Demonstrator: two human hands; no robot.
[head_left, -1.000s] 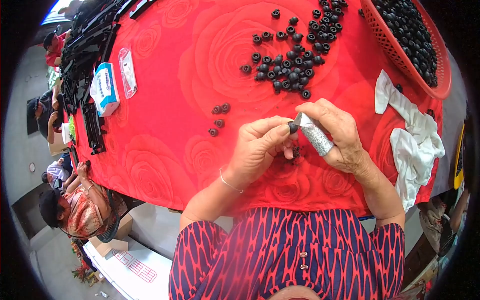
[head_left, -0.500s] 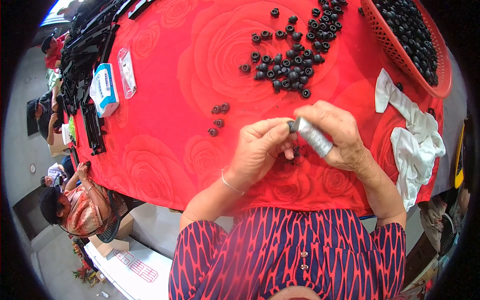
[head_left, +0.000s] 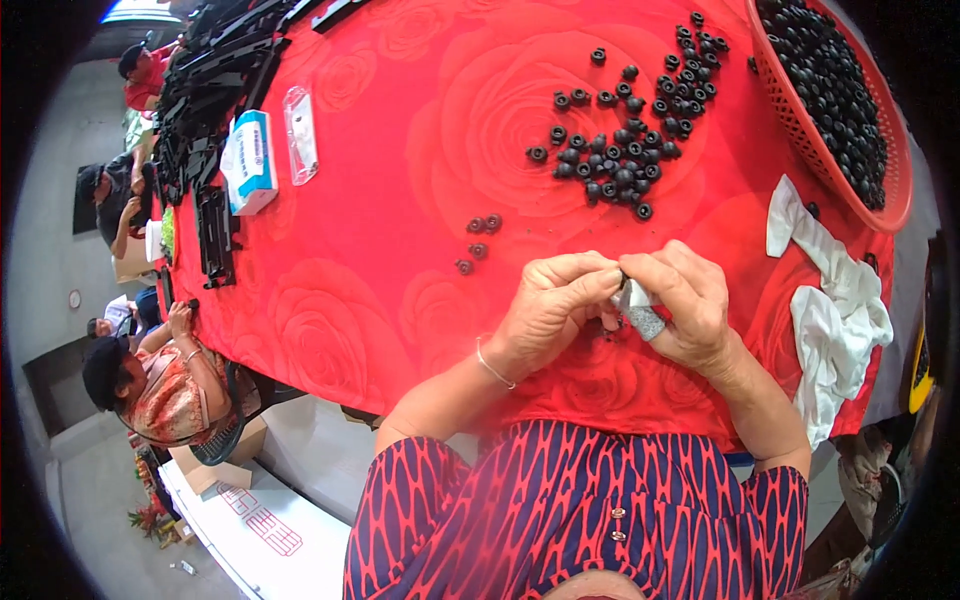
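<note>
My left hand (head_left: 555, 308) pinches a small black part (head_left: 624, 277) between thumb and fingers, and most of that part is hidden. Against it, my right hand (head_left: 697, 300) is closed round a short blade with a silver-grey wrapped handle (head_left: 646, 321). The fingertips of both hands nearly meet over the red tablecloth (head_left: 390, 230). Dark scraps (head_left: 610, 333) show beneath my left fingers. Beyond my hands lies a loose spread of round black parts (head_left: 622, 178), each with a hollow end. A few similar parts (head_left: 479, 250) sit apart, to the left.
A red plastic basket (head_left: 893, 205) full of black parts stands at the far right, with white cloth gloves (head_left: 835, 315) nearer me. Long black pieces (head_left: 215, 225), a tissue pack (head_left: 252, 165) and a clear packet (head_left: 301, 140) lie left. Another person (head_left: 170, 385) sits at the left edge.
My right hand has turned and drawn its fingers in to my left fingertips, so less of the blade and handle shows. The whole view has shifted slightly.
</note>
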